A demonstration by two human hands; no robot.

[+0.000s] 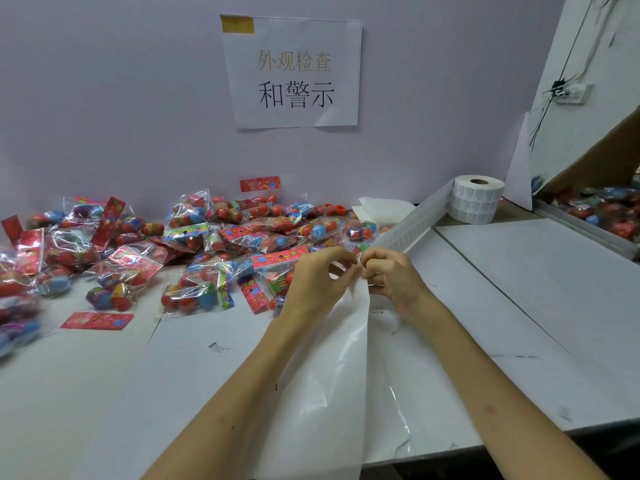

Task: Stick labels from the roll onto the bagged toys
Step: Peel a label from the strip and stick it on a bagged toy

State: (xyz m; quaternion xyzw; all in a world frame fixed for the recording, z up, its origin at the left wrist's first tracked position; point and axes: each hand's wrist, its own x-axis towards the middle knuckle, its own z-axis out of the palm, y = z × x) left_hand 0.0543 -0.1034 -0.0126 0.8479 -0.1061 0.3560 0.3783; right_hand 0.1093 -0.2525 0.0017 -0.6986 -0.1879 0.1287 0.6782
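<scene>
On wall, sign [294,72]; cardboard box [595,157] off table's [519,289] right edge. Front-centre lies white plastic bag [329,375]; left hand [318,277] and right hand [393,271] both pinch its top edge and hide some toys. Back-left, bagged toys [207,237] are heaped: clear bags, red and blue balls. Back-right, label roll [476,199] stands upright, strip [408,226] trailing toward hands.

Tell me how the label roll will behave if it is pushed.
The label roll stands on its flat end, so it would likely slide, not roll. Tightly wound paper suggests some heft. Its trailing strip may drag along.
</scene>
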